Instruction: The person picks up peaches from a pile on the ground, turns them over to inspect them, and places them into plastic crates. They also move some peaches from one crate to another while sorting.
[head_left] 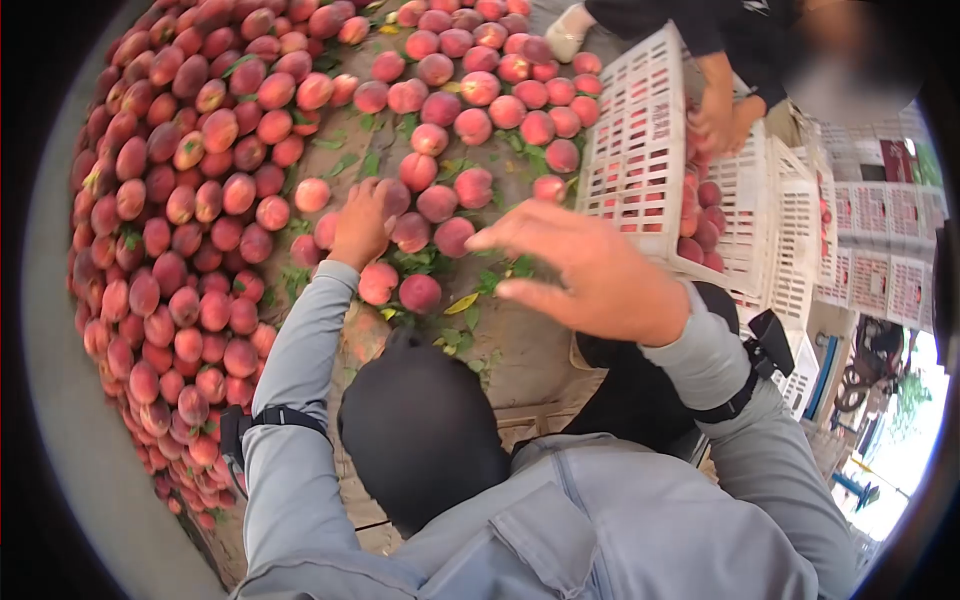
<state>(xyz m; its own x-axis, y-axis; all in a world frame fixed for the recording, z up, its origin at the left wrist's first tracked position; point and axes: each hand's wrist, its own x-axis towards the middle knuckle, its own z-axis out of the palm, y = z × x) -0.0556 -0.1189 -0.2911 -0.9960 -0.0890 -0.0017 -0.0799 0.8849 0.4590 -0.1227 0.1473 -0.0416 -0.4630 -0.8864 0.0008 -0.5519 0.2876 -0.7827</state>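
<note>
Red peaches [437,203] lie loose on a brown ground sheet among green leaves. My left hand [362,222] reaches down at the near edge of this group, its fingertips against a dark red peach [397,196]; whether it grips that peach is hard to tell. To the right, my right hand [575,268] is held above the sheet, fingers apart, with nothing in it. Its fingertips are near a peach [454,237], with a visible gap at the thumb.
A large heap of peaches [190,210] fills the left side. At the upper right stands a white slatted crate [630,140] holding peaches, with another person's hands [722,120] in it. More white crates [872,205] are stacked at the far right.
</note>
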